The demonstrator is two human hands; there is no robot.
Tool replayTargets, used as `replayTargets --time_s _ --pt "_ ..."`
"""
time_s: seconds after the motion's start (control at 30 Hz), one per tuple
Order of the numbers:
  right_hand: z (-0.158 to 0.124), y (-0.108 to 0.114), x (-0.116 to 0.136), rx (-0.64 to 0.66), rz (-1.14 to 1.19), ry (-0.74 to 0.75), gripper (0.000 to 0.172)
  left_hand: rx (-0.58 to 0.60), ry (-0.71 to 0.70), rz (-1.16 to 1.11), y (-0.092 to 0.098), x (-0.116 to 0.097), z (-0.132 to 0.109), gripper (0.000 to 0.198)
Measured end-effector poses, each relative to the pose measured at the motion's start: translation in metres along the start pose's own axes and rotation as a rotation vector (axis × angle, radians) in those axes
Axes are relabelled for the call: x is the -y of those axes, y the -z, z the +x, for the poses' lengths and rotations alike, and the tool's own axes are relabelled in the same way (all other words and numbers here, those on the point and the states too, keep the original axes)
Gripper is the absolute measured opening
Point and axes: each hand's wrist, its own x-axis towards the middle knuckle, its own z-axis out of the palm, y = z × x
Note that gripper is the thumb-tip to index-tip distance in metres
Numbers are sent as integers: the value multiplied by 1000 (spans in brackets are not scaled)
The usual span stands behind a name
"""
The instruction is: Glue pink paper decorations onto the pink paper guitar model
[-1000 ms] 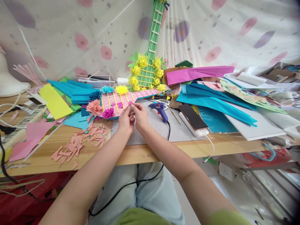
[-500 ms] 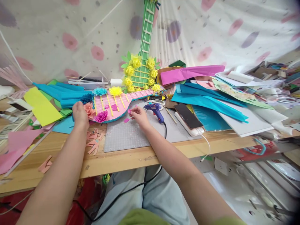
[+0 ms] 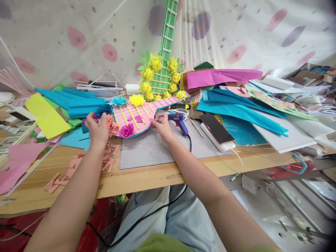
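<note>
A pink paper guitar (image 3: 154, 104) with a blue edge, yellow strips and white strings lies across the bench. My left hand (image 3: 98, 128) is closed around its left end, beside a coral paper flower (image 3: 112, 125) and a dark blue one (image 3: 103, 109). My right hand (image 3: 162, 126) is at the lower edge of the guitar, its fingertips pinching a small magenta paper petal (image 3: 151, 120). A magenta flower (image 3: 126, 130), a yellow flower (image 3: 137, 99) and a light blue flower (image 3: 118, 100) sit on the guitar. The left fingertips are partly hidden.
A purple glue gun (image 3: 180, 123) lies right of my right hand on the grey cutting mat (image 3: 147, 154). A phone (image 3: 217, 128) rests on a white power bank. Behind stands a green guitar (image 3: 168, 38) with yellow flowers. Blue crepe paper (image 3: 244, 112) and coral scraps (image 3: 75, 164) lie around.
The guitar has shifted slightly right with my left hand at its end. My right hand has brought the petal from above the mat to the guitar's edge. The view has shifted a little.
</note>
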Motion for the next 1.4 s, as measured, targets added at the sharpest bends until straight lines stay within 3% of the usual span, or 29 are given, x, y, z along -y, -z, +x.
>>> replayTargets --time_s 0.03,0.07,0.17,0.23,0.3,0.57,0.9,1.13,1.4 --pt "-2 0 1 8 -30 9 34 -48 -58 75 6 -10 -1 58" --pt "-5 -1 3 30 -60 14 33 -13 -162 120 11 -21 -2 60" --pt "-17 -6 6 170 -145 -21 33 274 -469 110 18 -53 -11 74" --pt "-24 -10 7 254 -213 -38 33 462 -537 169 15 -66 -19 77" --pt "-29 -13 6 307 -274 -16 31 536 -552 230 9 -71 -27 74" --pt "-28 -25 6 354 -447 44 27 503 -504 210 2 -62 -27 52" --pt "-13 -46 21 353 -642 -148 36 527 -482 116 2 -56 -21 54" --pt "-11 -55 35 343 -666 -179 39 534 -470 114 3 -57 -21 54" --pt "-11 -60 40 414 -716 -163 29 531 -468 115 4 -59 -21 53"
